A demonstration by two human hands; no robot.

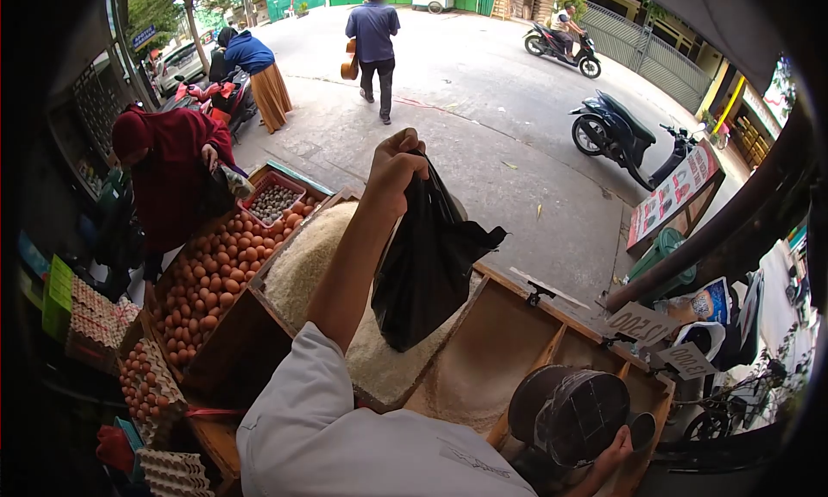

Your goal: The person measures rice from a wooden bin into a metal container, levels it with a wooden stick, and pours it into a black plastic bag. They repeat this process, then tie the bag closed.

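My left hand (397,165) is raised over the bins, its fingers closed round the top of a black plastic bag (431,268). The bag hangs down in front of the heaped white rice (310,248) in a wooden bin. At lower right, my right hand (611,454) curls against a dark round container (588,417) that appears to have clear plastic or tape on it. A grey rounded rim (642,430) shows beside those fingers. The container hangs over a wooden bin divider (552,346). Its opening and contents are hidden.
Brown eggs (211,277) fill the left bin, near a basket of small speckled eggs (274,202). Egg trays (155,385) stack below. Price cards (644,323) line the right edge. A person in dark red (177,165) stands left. A motorbike (625,135) is parked beyond.
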